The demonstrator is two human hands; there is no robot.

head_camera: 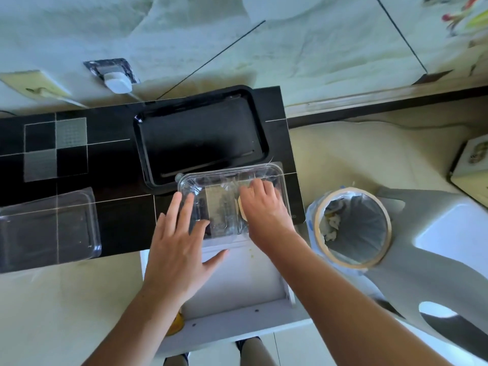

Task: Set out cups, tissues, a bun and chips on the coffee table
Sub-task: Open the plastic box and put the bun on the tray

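Bun (241,207): pale, rounded edge just visible inside clear plastic clamshell box (229,204), mostly hidden under right hand (260,207). Box resting at near right corner of black glossy tabletop (118,165), overlapping near edge of black tray (200,136) behind it

Right hand reaching into box, fingers curled down onto bun; whether actually gripping it or only touching, cannot tell. Left hand (182,244) flat and spread, fingers pressing left side of box, thumb splayed toward near edge — steadying rather than grasping, grip open

Progress, judged from layout: early. Tray bare, nothing set out on it. No cups, tissues or chips anywhere in sight. Second clear plastic container (50,228) lying at left on tabletop, apparently holding nothing. Bun probably first item, not yet lifted out; everything else left to do

Materials: box thin, transparent, crinkly-looking plastic with rounded corners and moulded ridges, catching glare; likely to flex and slide without steadying hand. Tray rigid, dark, shiny, rectangular with raised rim and rounded corners. Tabletop smooth and reflective, black with thin white lines and grey dotted squares. White shelf or drawer (237,281) below near edge. Round bin (353,228) with bag liner standing on floor at right, crumpled scraps inside
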